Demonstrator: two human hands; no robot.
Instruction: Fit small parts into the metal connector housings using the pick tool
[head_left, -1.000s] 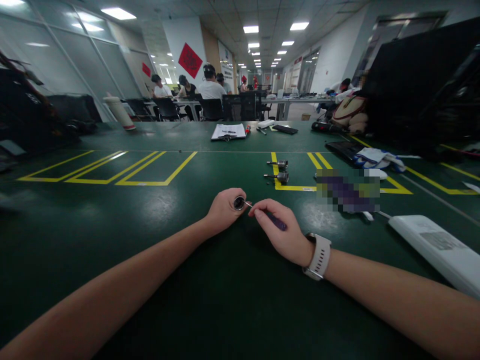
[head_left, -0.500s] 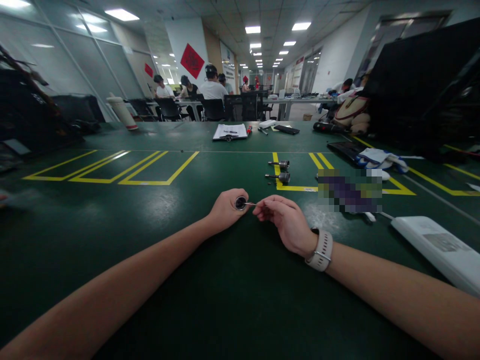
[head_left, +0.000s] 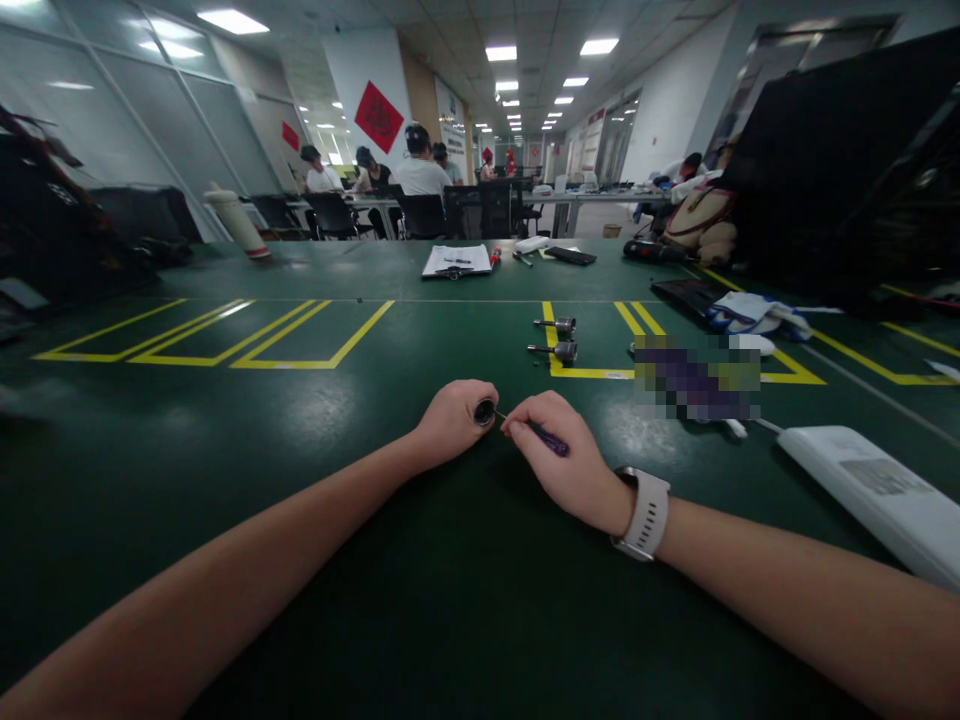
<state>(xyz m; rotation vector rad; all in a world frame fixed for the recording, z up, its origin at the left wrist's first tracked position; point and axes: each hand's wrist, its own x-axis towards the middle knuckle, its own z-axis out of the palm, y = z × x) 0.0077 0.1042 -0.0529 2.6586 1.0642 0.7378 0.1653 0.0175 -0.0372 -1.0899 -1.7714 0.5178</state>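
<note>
My left hand (head_left: pixel 455 418) is wrapped round a hole saw (head_left: pixel 484 411), a dark metal cup whose round open end faces me; its other end is hidden in the fist. Between the fingers of my right hand (head_left: pixel 559 447) is a slim screwdriver (head_left: pixel 551 440) with a dark purple handle. Its thin shaft points left at the cup's rim; whether the tip touches is too small to tell. Beyond my hands, an upper hole saw (head_left: pixel 565 326) and a lower hole saw (head_left: pixel 565 352) lie side by side, shanks to the left.
Yellow tape (head_left: pixel 592 374) marks boxes on the green table (head_left: pixel 450 600). To the right lie a blurred-out purple item (head_left: pixel 694 385), a white box-shaped device (head_left: pixel 862 490) and a glove (head_left: pixel 757 312). A clipboard (head_left: pixel 456 261) and a bottle (head_left: pixel 238 222) stand farther back.
My right hand has turned over, so the screwdriver's purple handle now shows. The cup in my left hand has tilted slightly to the right.
</note>
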